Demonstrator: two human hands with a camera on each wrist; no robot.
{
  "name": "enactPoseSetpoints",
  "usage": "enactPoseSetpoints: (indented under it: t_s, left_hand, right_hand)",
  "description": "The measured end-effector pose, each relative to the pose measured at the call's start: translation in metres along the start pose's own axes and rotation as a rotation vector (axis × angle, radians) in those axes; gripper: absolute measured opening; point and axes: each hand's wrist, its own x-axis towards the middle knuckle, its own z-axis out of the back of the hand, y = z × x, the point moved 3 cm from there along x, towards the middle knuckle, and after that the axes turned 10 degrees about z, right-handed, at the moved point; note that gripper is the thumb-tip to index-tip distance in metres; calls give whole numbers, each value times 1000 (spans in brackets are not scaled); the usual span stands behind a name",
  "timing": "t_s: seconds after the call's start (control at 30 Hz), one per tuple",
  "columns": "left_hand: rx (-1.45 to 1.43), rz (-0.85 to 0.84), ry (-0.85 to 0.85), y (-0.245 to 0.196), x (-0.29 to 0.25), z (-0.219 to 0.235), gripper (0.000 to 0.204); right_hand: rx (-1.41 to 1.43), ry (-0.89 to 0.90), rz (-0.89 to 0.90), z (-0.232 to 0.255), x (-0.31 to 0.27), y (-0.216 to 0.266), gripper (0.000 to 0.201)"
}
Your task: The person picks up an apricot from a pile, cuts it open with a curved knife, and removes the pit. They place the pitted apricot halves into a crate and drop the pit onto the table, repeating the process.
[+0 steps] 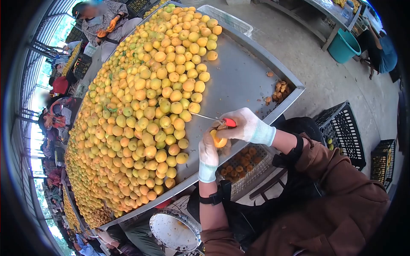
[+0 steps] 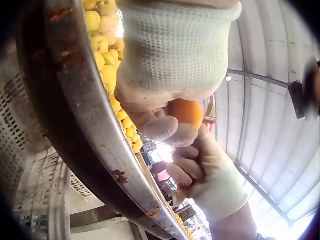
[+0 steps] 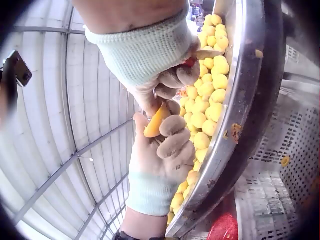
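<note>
My left hand (image 1: 208,152), in a white knit glove, grips an orange apricot (image 1: 219,141) between fingers and thumb. Close against it, my gloved right hand (image 1: 247,124) holds a small knife-like tool by its red handle (image 1: 229,122); a thin metal shaft (image 1: 204,116) points out toward the fruit pile. The right fingertips meet the apricot. In the left wrist view the apricot (image 2: 186,113) bulges out beside the curled left fingers. From the right wrist, the apricot (image 3: 157,121) shows a cut-looking edge between both hands.
A large heap of apricots (image 1: 149,98) covers much of the metal table (image 1: 239,72). Brown scraps (image 1: 280,91) lie in its corner. Below the edge, a crate holds apricot halves (image 1: 241,164); a white bucket (image 1: 175,230) and black crate (image 1: 341,132) stand nearby. Another person (image 1: 104,25) sits across.
</note>
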Motion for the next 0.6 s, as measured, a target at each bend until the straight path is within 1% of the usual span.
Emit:
enactPoseSetpoints:
  t_s: [0.03,0.07,0.1,0.13,0.17,0.2,0.23,0.3,0.33,0.37,0.43,0.47,0.5,0.57,0.6]
  left_hand:
    - [418,-112,-130,4,2,4,53]
    - [837,-223,-263,8,2,8,48]
    - [837,-220,-274,11,2,8,48]
    - [1099,-512,-422,8,-3,2,42]
    - [1357,-810,-569,8,-8,-5,37]
    - [734,-303,-474,26,2,4,31]
    - [887,-379,-523,-2,-5,-10,33]
    - [718,-141,-425,-8,-2,-11,38]
    - [751,-201,-470,-3,-4,-10,38]
    - [755,-202,-480,12,1,-5,38]
    - [579,-434,-528,6,7,-7,38]
    - [383,-362,-469,9,4,-9,37]
    - [380,-375,-464,4,3,-7,37]
    - [168,87,-293,9,0,-3,48]
    - [-44,72,-192,19,5,4,47]
  right_hand:
    - [-173,-16,72,1,1,-1,29]
    - [-170,-9,75,0,1,-1,29]
    - [-318,-6,128,0,0,1,28]
    - [-463,-3,184,-1,0,3,26]
    - [-452,6,193,-3,-1,4,26]
    - [-494,11,195,-3,-1,5,24]
    - [-534,13,197,-5,-2,4,22]
    - [-511,6,222,-8,-3,4,21]
    - [-527,-7,246,-8,-3,8,21]
    - [-545,-21,270,-8,-4,11,21]
    - [-571,-19,295,-14,-5,10,24]
    - [-555,-69,375,-17,-6,8,25]
    - [-542,-115,456,-17,-8,8,27]
    - [-500,-128,456,-15,-10,11,28]
    - [-446,-134,416,-12,-10,13,27]
